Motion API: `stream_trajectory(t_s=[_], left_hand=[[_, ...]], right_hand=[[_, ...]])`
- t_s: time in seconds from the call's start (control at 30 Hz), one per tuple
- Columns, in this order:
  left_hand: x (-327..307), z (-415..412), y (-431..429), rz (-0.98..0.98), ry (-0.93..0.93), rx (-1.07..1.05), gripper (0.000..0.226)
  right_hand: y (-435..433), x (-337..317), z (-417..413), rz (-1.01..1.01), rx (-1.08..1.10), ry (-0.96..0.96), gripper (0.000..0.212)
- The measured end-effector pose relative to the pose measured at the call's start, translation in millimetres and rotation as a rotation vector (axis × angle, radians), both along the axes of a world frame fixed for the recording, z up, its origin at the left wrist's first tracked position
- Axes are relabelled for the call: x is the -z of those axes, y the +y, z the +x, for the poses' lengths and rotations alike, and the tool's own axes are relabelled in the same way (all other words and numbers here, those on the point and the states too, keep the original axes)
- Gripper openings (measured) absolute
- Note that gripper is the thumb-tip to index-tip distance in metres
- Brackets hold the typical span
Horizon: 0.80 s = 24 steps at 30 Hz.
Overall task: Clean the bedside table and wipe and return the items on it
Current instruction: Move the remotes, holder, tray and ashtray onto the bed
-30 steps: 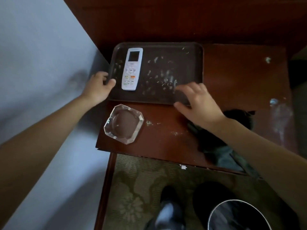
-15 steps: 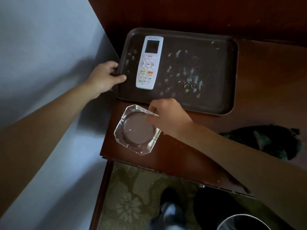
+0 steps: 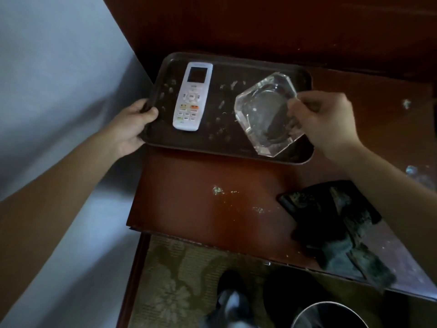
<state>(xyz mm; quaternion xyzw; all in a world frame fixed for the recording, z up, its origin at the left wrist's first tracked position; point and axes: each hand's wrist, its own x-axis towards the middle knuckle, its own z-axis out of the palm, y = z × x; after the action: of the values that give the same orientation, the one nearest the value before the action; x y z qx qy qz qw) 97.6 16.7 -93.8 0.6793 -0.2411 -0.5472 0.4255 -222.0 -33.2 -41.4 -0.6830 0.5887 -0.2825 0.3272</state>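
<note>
A dark brown tray (image 3: 238, 65) lies at the back of the wooden bedside table (image 3: 194, 216), speckled with crumbs. A white remote control (image 3: 192, 97) rests on its left half. My left hand (image 3: 133, 125) grips the tray's left rim. My right hand (image 3: 327, 119) pinches the right rim of a clear glass ashtray (image 3: 264, 114) and holds it tilted over the tray's right half. A dark cleaning cloth (image 3: 335, 226) lies crumpled on the table's front right part.
Crumbs and smears dot the tabletop, around the middle (image 3: 218, 190) and along the right side. A pale wall runs along the left. On the patterned carpet (image 3: 179, 275) below stand a round bin (image 3: 328, 316) and my shoe (image 3: 230, 301).
My right hand took the ashtray from the table's front left corner and carried it up and right, over the tray. My left hand kept its hold on the tray rim.
</note>
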Motion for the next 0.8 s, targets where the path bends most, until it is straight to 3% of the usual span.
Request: stream_trajectory(t_s=[0.4, 0.8], left_hand=[[-56.3, -47.1, 24.7, -0.215, 0.056, 0.055, 0.020], [-120.3, -215.9, 42.3, -0.194, 0.064, 0.251, 0.020]], right_hand=[[28.7, -44.1, -57.1, -0.007, 0.141, -0.111, 0.017], [111.4, -124.5, -214.1, -0.088, 0.309, -0.128, 0.022]])
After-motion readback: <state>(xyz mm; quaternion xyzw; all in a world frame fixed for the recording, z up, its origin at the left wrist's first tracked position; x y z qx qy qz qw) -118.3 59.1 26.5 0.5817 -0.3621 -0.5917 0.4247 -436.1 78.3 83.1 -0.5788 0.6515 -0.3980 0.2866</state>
